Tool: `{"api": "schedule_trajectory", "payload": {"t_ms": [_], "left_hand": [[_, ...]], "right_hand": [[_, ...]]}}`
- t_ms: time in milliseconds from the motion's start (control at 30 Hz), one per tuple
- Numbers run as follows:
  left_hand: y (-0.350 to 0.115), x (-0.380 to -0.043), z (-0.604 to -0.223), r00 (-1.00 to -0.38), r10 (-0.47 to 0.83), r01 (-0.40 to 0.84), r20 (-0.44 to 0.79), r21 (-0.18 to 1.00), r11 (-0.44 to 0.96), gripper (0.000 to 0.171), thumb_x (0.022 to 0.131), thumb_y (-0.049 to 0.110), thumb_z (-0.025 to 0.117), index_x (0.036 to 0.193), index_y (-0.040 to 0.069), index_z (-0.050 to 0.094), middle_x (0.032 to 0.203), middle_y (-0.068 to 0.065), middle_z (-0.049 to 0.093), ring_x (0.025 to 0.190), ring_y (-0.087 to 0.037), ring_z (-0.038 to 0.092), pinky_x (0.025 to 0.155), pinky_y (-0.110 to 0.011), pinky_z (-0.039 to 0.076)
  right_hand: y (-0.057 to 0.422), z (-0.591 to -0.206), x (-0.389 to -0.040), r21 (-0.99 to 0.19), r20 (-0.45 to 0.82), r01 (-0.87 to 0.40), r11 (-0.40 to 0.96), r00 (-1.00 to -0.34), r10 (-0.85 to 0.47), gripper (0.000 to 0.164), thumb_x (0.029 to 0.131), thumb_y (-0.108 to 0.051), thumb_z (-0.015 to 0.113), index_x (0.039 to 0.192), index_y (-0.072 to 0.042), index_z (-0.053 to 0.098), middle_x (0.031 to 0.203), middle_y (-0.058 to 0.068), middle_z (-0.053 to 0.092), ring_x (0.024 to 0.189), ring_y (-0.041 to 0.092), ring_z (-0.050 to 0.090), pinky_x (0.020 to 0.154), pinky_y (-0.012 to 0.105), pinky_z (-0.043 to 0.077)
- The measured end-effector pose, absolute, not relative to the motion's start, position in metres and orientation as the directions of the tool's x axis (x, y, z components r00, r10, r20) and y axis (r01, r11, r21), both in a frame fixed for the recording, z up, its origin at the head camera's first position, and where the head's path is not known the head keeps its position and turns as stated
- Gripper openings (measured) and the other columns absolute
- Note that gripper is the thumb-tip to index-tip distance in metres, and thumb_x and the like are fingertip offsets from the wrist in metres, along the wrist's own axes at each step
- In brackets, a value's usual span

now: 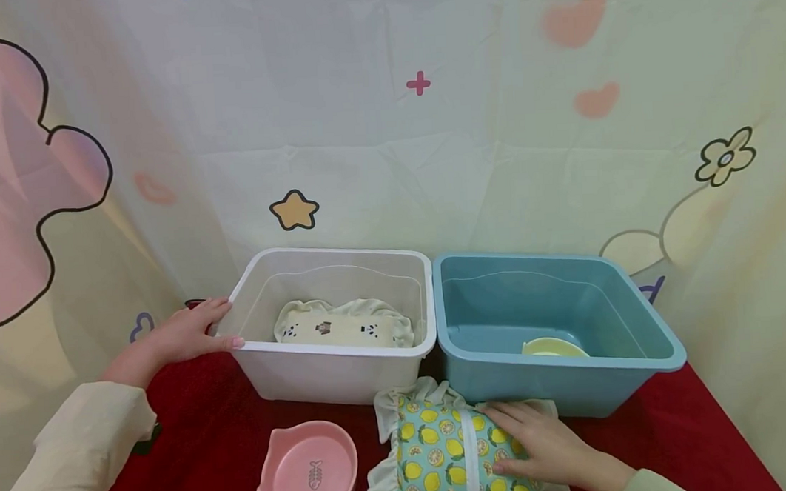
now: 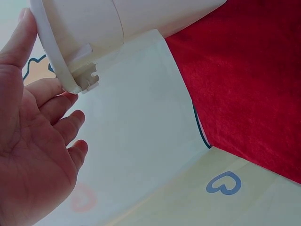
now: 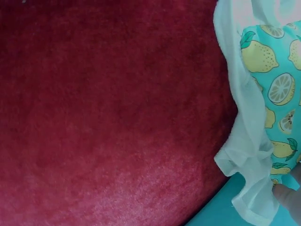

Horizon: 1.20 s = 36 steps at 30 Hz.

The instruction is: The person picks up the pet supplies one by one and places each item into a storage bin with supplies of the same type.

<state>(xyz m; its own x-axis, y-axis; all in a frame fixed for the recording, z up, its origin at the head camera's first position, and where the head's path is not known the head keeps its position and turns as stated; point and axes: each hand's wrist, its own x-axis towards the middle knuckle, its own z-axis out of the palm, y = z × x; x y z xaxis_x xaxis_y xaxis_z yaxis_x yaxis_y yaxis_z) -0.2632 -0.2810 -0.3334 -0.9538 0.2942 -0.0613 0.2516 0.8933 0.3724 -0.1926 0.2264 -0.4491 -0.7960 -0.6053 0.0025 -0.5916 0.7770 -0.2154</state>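
Note:
My left hand [image 1: 191, 336] holds the left end of a white plastic bin [image 1: 326, 371]. In the left wrist view its thumb lies along one side of the rim [image 2: 49, 47] and its fingers meet the other side. Inside that bin lies a cream frilled pillow [image 1: 344, 328] with small animal prints. My right hand [image 1: 543, 445] rests with extended fingers on a lemon-print cushion [image 1: 431, 458], which has white ruffles and a pale band. The cushion lies in front of both bins, its ruffle [image 3: 247, 117] showing in the right wrist view.
A blue bin [image 1: 527, 379] stands to the right of the white one, with a pale yellow rounded item [image 1: 553, 347] inside. A pink cat-eared bowl [image 1: 314, 468] sits at the front left. Red cloth [image 1: 197, 448] covers the table, and a printed curtain [image 1: 359, 114] hangs behind.

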Motion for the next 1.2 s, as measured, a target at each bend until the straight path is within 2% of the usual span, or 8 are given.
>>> {"api": "schedule_trajectory", "payload": {"t_ms": [300, 600, 967, 1200], "left_hand": [[-0.281, -0.263, -0.332, -0.950, 0.308, 0.265, -0.058, 0.375, 0.888, 0.090, 0.075, 0.051, 0.061, 0.135, -0.006, 0.027, 0.133, -0.030, 0.032, 0.109, -0.045, 0.043, 0.084, -0.060, 0.038], [-0.281, -0.263, -0.331, -0.950, 0.306, 0.265, -0.059, 0.366, 0.892, 0.089, 0.075, 0.051, 0.061, 0.135, -0.006, 0.027, 0.135, -0.031, 0.029, 0.111, -0.045, 0.041, 0.085, -0.061, 0.037], [-0.280, -0.262, -0.330, -0.953, 0.294, 0.244, -0.074, 0.387, 0.889, 0.090, 0.075, 0.051, 0.061, 0.136, -0.004, 0.026, 0.135, -0.030, 0.029, 0.112, -0.045, 0.041, 0.084, -0.061, 0.038], [-0.281, -0.263, -0.331, -0.953, 0.293, 0.245, -0.072, 0.382, 0.891, 0.090, 0.074, 0.052, 0.061, 0.136, -0.004, 0.026, 0.135, -0.030, 0.030, 0.111, -0.045, 0.041, 0.084, -0.061, 0.038]], "right_hand": [[0.226, -0.453, -0.193, -0.227, -0.004, -0.570, 0.790, -0.811, -0.586, 0.080, 0.073, -0.068, 0.046, 0.129, -0.011, 0.045, 0.127, 0.003, 0.049, 0.113, 0.021, 0.045, 0.095, 0.050, 0.036], [0.223, -0.454, -0.193, -0.221, -0.008, -0.585, 0.780, -0.799, -0.601, 0.074, 0.076, -0.064, 0.048, 0.125, -0.008, 0.049, 0.123, 0.004, 0.053, 0.111, 0.022, 0.048, 0.092, 0.049, 0.039], [0.222, -0.458, -0.191, -0.168, 0.085, -0.647, 0.744, -0.761, -0.643, 0.066, 0.079, -0.059, 0.047, 0.119, -0.006, 0.054, 0.115, 0.004, 0.057, 0.104, 0.021, 0.052, 0.085, 0.044, 0.043], [0.221, -0.463, -0.190, -0.147, 0.141, -0.662, 0.735, -0.749, -0.647, 0.061, 0.080, -0.057, 0.046, 0.115, -0.008, 0.057, 0.110, -0.001, 0.059, 0.100, 0.017, 0.053, 0.083, 0.039, 0.045]]}}
